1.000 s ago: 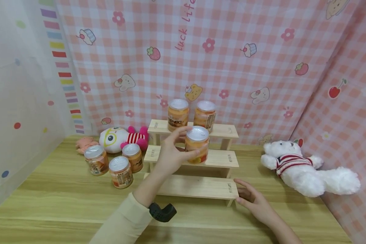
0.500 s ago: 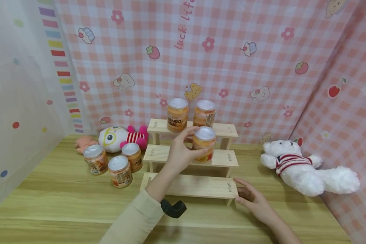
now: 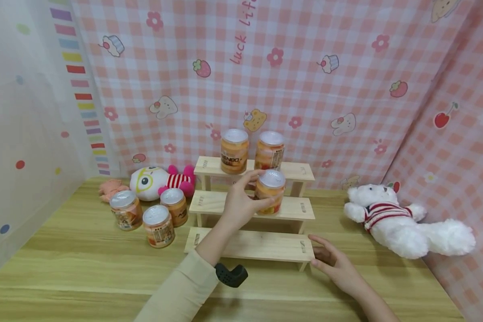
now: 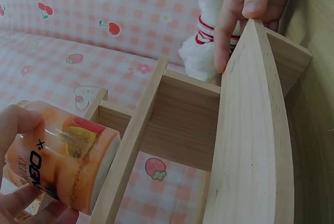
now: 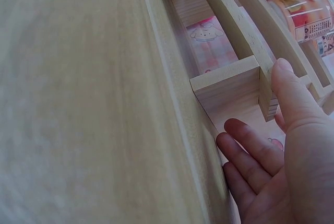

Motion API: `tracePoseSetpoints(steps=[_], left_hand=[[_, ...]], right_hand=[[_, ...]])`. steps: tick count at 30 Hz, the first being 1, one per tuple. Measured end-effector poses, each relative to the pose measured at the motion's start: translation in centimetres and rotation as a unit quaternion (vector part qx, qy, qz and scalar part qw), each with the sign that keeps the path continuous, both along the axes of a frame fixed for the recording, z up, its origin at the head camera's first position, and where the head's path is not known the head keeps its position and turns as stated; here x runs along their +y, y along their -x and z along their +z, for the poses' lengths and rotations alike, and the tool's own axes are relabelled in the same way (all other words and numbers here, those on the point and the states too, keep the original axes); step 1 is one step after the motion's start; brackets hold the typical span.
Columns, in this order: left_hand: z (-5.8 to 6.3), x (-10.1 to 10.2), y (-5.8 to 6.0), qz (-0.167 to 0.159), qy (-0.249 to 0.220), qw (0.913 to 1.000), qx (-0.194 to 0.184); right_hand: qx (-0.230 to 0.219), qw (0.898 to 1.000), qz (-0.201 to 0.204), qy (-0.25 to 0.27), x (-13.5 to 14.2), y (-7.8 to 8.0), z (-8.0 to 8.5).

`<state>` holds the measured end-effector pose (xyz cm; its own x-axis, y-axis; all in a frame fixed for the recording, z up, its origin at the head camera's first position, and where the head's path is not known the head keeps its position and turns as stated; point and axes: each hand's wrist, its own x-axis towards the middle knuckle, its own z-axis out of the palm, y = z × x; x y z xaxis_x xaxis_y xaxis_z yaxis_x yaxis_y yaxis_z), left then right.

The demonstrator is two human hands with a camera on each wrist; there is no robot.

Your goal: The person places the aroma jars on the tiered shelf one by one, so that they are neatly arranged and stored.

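Left grip [image 3: 239, 205] curls around a can [image 3: 271, 189].

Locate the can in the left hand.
In the head view, the can is right of centre, in the left hand, at the middle shelf, in front of the right can on the top shelf.

The orange can [image 3: 269, 191], silver-topped with dark lettering, is upright in the left hand's [image 3: 241, 203] curled fingers at the middle step, right of centre; whether its base touches is unclear. The stand [image 3: 261, 245], pale wood, three-stepped, sits upright on the counter [image 3: 84, 277], its lowest step's right end touched by the right hand [image 3: 337, 267].
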<state>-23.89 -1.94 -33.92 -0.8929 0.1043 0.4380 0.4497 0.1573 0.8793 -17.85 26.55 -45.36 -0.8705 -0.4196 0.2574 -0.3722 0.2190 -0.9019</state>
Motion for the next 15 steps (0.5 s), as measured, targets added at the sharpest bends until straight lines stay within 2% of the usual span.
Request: tracePoseSetpoints(steps=[7, 15], left_hand=[[-0.16, 0.16, 0.02, 0.005, 0.002, 1.0000, 0.005], [-0.33, 0.02, -0.28, -0.012, 0.003, 0.9999, -0.002]], right_hand=[[0.000, 1.000, -0.003, -0.001, -0.01, 0.03, -0.01], [0.003, 1.000, 0.000, -0.001, 0.02, 0.08, -0.12]])
